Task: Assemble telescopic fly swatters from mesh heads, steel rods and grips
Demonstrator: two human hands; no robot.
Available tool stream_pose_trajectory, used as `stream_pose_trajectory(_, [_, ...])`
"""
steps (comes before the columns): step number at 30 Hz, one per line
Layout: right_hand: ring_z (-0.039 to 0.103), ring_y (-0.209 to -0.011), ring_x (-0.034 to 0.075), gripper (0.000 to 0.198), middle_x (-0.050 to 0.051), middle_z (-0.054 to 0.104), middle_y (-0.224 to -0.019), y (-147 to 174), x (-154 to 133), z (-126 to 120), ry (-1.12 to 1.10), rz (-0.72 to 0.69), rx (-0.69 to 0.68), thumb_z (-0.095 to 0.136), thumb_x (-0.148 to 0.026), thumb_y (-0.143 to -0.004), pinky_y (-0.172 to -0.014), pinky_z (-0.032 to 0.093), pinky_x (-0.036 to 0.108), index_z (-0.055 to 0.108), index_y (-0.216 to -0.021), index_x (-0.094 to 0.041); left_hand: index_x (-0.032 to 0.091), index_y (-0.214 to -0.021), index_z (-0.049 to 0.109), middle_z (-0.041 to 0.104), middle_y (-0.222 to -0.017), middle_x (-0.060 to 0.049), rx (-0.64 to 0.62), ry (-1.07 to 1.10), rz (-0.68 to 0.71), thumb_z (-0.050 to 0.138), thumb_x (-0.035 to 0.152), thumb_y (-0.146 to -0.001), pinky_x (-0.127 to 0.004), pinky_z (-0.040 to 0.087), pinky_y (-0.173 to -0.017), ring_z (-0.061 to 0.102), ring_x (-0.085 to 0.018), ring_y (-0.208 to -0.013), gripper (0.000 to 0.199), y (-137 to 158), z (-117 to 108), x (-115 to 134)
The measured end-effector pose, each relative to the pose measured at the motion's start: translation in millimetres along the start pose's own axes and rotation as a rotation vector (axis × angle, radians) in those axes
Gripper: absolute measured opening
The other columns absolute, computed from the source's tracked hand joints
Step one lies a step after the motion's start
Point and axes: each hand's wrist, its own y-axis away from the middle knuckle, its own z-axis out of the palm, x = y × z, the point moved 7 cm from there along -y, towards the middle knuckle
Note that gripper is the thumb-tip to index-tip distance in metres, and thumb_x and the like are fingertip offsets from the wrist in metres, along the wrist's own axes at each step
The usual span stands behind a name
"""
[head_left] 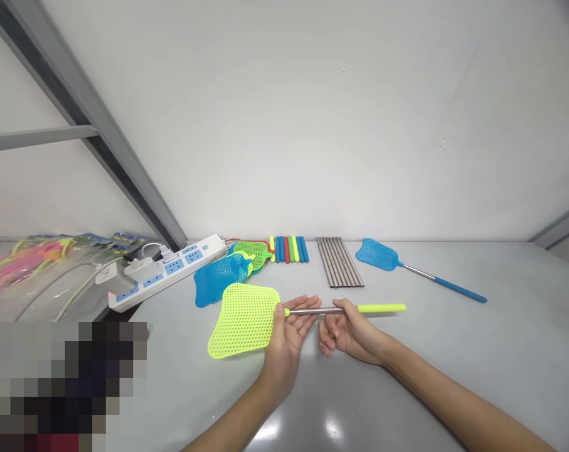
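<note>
A neon-yellow fly swatter [244, 320] with a perforated head, a metal rod and a yellow handle lies level across both hands, above the table. My left hand [287, 342] holds it at the neck, thumb pressed beside the head and fingers stretched out under the rod. Around the metal rod [315, 311], close to the handle [382, 308], my right hand [347, 333] is closed with thumb and curled fingers. Beyond my right hand lies a blue fly swatter [377, 253] with its rod and blue handle attached.
Behind my hands, blue swatter heads [218, 276] and green ones [253, 254] are stacked beside coloured handles [287, 250] and metal rods [339, 262]. A power strip [175, 270] with plugs and plastic-bagged items [34, 270] stand at left. A wall [340, 125] bounds the table's back.
</note>
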Motion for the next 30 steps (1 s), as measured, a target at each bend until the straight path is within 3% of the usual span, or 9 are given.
stream_pose_trajectory(11, [0.053,-0.056,0.02,0.053,0.007,0.053,-0.051,-1.7,1.2,7.8,0.05,-0.008,-0.028,0.017,-0.042,-0.081,-0.067,0.033,0.038,0.051,-0.051,-0.013,0.01,-0.093,0.055,0.06,-0.099,-0.015,0.005,0.017,-0.056,0.033,0.04,-0.081,-0.038,0.029,-0.093,0.05,-0.024,-0.101,0.039,0.7,3.7,-3.9])
stream_pose_trajectory(20, [0.052,-0.057,0.019,0.054,0.006,0.05,-0.055,-6.2,4.0,0.3,0.081,0.025,0.083,0.021,-0.047,-0.079,-0.056,0.034,0.03,0.053,-0.056,-0.011,0.01,-0.089,0.055,0.061,-0.097,-0.016,0.044,0.03,-0.065,0.036,0.038,-0.081,-0.037,0.032,-0.092,0.051,-0.024,-0.099,0.035,-7.3,-0.8,1.2])
stream_pose_trajectory(30, [0.038,-0.04,0.01,0.042,-0.004,0.031,-0.038,-1.5,-26.8,-19.5,0.113,-0.326,0.338,0.044,-0.041,-0.075,-0.047,0.027,0.025,0.033,-0.041,-0.018,0.011,-0.091,0.055,0.061,-0.097,-0.013,0.093,-0.048,0.001,0.042,0.036,-0.079,-0.037,0.035,-0.09,0.053,-0.023,-0.098,0.03,-8.7,-0.8,10.0])
